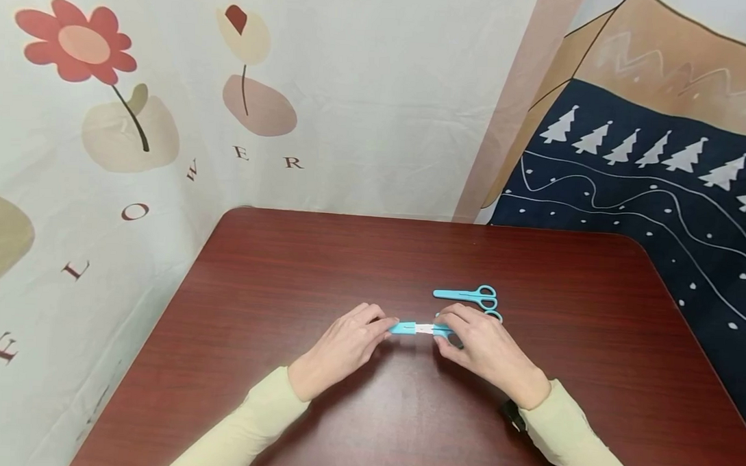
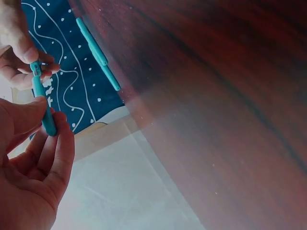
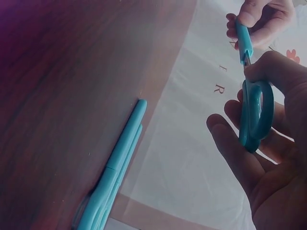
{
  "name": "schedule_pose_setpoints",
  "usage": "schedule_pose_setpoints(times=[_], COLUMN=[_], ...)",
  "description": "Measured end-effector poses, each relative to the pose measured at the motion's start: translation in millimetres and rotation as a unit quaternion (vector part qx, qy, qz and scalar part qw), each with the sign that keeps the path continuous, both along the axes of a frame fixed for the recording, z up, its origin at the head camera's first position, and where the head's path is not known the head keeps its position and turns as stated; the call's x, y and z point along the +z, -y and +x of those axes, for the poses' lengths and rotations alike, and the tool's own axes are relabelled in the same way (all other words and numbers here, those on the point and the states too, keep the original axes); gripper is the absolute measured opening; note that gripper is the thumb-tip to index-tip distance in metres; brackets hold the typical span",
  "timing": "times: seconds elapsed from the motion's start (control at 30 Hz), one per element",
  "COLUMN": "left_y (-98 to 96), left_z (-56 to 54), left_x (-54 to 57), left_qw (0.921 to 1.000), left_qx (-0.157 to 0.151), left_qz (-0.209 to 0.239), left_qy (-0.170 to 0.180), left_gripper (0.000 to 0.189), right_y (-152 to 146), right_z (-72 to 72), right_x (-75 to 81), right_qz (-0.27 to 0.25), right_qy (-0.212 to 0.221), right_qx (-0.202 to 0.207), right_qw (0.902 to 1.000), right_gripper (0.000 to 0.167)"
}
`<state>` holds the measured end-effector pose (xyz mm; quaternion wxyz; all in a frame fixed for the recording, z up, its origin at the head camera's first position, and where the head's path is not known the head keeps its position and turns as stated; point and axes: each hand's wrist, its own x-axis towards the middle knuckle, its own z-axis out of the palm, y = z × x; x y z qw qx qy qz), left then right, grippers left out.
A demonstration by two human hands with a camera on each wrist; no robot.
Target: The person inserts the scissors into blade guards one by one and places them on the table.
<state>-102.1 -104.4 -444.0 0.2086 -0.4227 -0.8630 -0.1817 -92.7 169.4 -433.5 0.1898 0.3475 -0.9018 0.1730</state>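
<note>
Above the table, my left hand (image 1: 349, 338) pinches a light blue blade cover (image 1: 403, 328) between thumb and fingers. The right hand (image 1: 488, 343) grips a pair of scissors (image 3: 261, 112) by its blue handles. A short length of pale metal blade (image 1: 424, 329) shows between cover and handles, with the blade end inside the cover. Just beyond the right hand lies another pair of blue scissors (image 1: 460, 295), its blades covered. A further blue handle loop (image 1: 495, 315) shows close beside it, the rest mostly hidden by that hand in the head view.
The dark red-brown table (image 1: 273, 271) has rounded far corners. Behind it hangs a pale cloth (image 1: 377, 110) with flower prints and letters. At the right is a navy cloth (image 1: 628, 180) with white trees. Something dark (image 1: 515, 415) sits at the right wrist.
</note>
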Motion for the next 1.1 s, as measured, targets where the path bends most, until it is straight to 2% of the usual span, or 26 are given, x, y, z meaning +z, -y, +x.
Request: schedule_pose_setpoints(times=[0.3,0.6,0.93,1.1], left_y=[-0.6,-1.8,-2.3,-3.3], left_z=[1.6,1.8,0.9,-0.9], left_x=[-0.6,-0.5,-0.2,0.4], left_qw=[1.0,0.9999,0.9998,0.9997], left_qx=[0.002,0.002,0.005,0.002], left_qz=[-0.003,-0.003,-0.017,-0.018], left_qy=[-0.007,-0.013,-0.006,-0.019], left_gripper=[0.026,0.025,0.023,0.024], right_y=[0.4,2.3,3.4,2.9], right_z=[0.2,-0.5,-0.8,-1.4], right_x=[-1.9,-5.2,-6.4,-6.8], right_qz=[-0.011,-0.018,-0.028,-0.03], right_qy=[0.007,-0.011,-0.003,-0.002], right_qx=[0.006,0.011,0.022,0.027], right_qw=[0.9999,0.9997,0.9994,0.9992], right_gripper=[0.028,0.028,0.026,0.026])
